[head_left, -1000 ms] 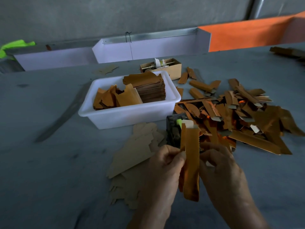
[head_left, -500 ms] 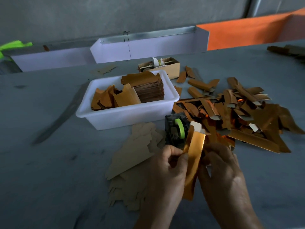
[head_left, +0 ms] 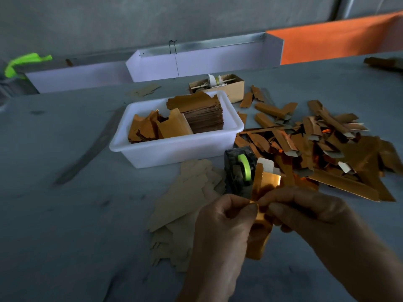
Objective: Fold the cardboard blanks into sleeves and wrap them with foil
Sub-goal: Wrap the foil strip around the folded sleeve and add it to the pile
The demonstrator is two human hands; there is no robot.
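A foil-covered sleeve (head_left: 260, 216) stands nearly upright above the counter (head_left: 65, 214), pinched at mid-length by the left hand (head_left: 220, 234) and right hand (head_left: 305, 216), probably to press the foil down along a fold. Behind it sits a tape dispenser (head_left: 239, 173). Farther back, a white tub (head_left: 174, 149) holds stacked foil pieces (head_left: 202, 114), with finished sleeves (head_left: 316, 144) heaped just beside it.

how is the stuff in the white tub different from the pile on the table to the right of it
The shiny orange foil sheets sit inside the white plastic tub, partly in a neat flat stack; the heap of foil-wrapped cardboard sleeves lies scattered loose on the grey table. The sheets are broad and flat; the sleeves are narrow folded strips with pale cardboard ends showing. Both share the coppery orange sheen.
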